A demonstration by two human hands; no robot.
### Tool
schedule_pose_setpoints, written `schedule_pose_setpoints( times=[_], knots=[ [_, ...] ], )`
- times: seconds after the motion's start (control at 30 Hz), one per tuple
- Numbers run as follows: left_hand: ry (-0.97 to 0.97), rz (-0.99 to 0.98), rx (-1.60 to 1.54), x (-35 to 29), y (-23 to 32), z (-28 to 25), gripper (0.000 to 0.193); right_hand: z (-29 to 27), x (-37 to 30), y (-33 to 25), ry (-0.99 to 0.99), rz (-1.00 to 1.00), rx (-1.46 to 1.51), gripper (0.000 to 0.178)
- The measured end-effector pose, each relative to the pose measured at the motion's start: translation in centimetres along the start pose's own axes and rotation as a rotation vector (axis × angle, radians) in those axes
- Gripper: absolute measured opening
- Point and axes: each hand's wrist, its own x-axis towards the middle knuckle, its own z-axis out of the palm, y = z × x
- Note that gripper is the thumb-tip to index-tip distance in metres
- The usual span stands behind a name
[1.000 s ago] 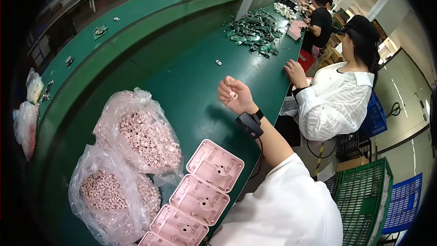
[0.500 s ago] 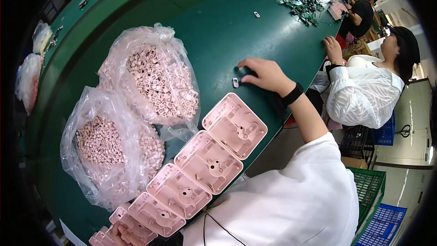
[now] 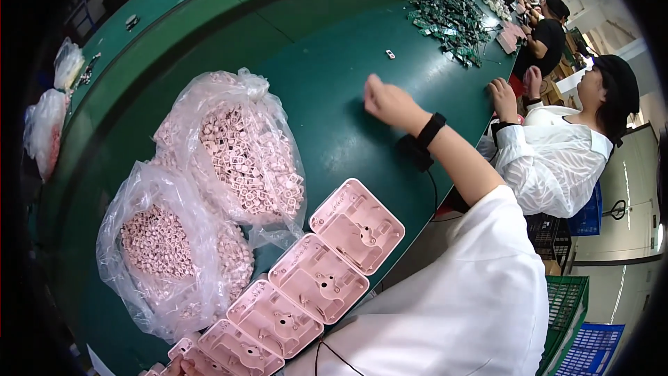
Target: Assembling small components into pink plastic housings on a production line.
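Note:
My right hand (image 3: 391, 106) hovers above the green table, beyond the row of pink plastic housings, with its fingers closed together. What they hold, if anything, is hidden. At the lower left, my left hand (image 3: 182, 367) shows only in part, its fingers bent over the edge of a pink plastic housing (image 3: 203, 362). More open housings run in a slanting line towards the right, ending with the farthest one (image 3: 358, 226). Each is a shallow tray with moulded posts and a dark round hole.
Two clear plastic bags hold small pink parts: a farther bag (image 3: 240, 146) and a nearer bag (image 3: 156, 251). A small white piece (image 3: 390, 54) lies farther back, before a heap of green circuit boards (image 3: 449, 24). A co-worker in white (image 3: 550, 153) sits at the right. Crates (image 3: 567, 313) stand below.
My right hand has closed and lifted away from where a small white piece lay; that piece no longer shows there. The view has shifted, so the bags and housings sit lower.

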Motion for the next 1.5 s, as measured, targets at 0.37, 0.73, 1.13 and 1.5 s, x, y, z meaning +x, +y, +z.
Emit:
schedule_pose_setpoints(
  times=[0.37, 0.73, 1.13, 1.5],
  knots=[
    [0.121, -0.080, 0.011, -1.3, -2.3, -1.3, 0.023, -0.3, 7.9, 8.7, -0.055, 0.571, -0.401, 0.036],
    [-0.518, 0.491, 0.158, -3.6, 0.3, -2.9, 0.028, -1.5, 1.0, -4.2, 0.077, 0.317, 0.064, 0.037],
    [-0.612, 0.400, 0.225, -8.1, 1.6, -2.6, 0.036, -4.3, -21.7, -18.0, -0.092, 0.359, 0.299, 0.026],
    [-0.722, 0.465, 0.159, -9.2, 3.3, -1.3, 0.038, -1.8, -24.4, -17.5, 0.016, 0.711, 0.824, 0.032]
  ],
)
